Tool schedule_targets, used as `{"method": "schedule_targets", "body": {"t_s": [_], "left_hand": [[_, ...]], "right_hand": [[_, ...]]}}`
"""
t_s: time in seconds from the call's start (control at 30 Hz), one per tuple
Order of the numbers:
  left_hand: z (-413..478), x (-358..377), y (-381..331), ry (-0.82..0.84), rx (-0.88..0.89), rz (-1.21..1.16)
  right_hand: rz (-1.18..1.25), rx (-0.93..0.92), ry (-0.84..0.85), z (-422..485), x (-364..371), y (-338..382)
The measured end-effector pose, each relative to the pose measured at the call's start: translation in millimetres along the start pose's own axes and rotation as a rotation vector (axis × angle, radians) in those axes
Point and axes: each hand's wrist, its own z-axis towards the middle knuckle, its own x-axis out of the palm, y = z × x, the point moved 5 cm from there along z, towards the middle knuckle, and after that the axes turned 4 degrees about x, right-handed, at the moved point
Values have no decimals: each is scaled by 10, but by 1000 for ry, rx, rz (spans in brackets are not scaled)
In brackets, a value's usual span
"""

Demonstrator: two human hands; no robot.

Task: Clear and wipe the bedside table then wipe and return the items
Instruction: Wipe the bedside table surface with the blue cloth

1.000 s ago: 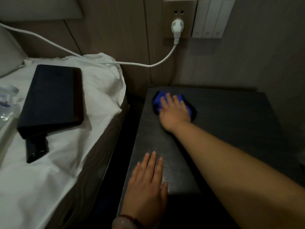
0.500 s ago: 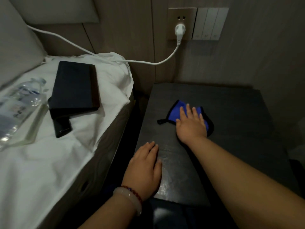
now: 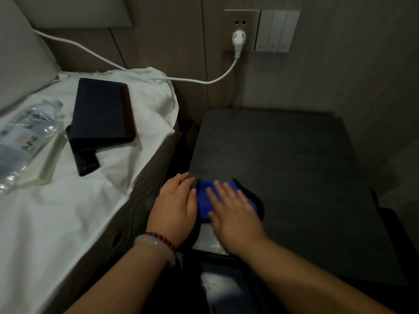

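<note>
You see a bedside table with a dark, matt top showing faint wood-like grain — glossy only at its near left corner, where light reflects. The blue cloth on it looks soft and matt, with a black edge. On the bed, the white sheet is creased fabric. The water bottle is clear, shiny plastic; the dark case is matt — its material cannot be told. The wall panel looks like smooth wood.
</note>
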Motion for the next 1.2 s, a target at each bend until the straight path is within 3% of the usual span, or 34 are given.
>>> {"method": "schedule_targets", "body": {"t_s": [0.1, 0.2, 0.37, 0.57, 0.67, 0.87, 0.97, 1.07, 1.2], "left_hand": [[-67, 12, -48, 24, 36, 11], [-91, 37, -150, 48, 96, 9], [-86, 5, -317, 66, 128, -2], [-126, -429, -244, -9, 159, 52], [-143, -722, -88, -61, 154, 74], [-167, -1201, 330, -184, 104, 163], [-107, -1349, 463, -263, 84, 220], [73, -1454, 514, -299, 95, 323], [454, -1484, 563, -168, 67, 555]], "right_hand": [[2, 214, -43, 63, -110, -467], [8, 307, -94, 81, -146, -290], [32, -50, 32, -162, -16, 574], [30, -239, 27, -335, 17, 339], [27, -206, -3, -373, 45, -49], [193, 68, -71, -196, -69, -475], [214, 35, -85, -70, 9, -151], [230, -116, -68, 13, 127, 328], [250, -190, -59, 65, 177, 554]]}}
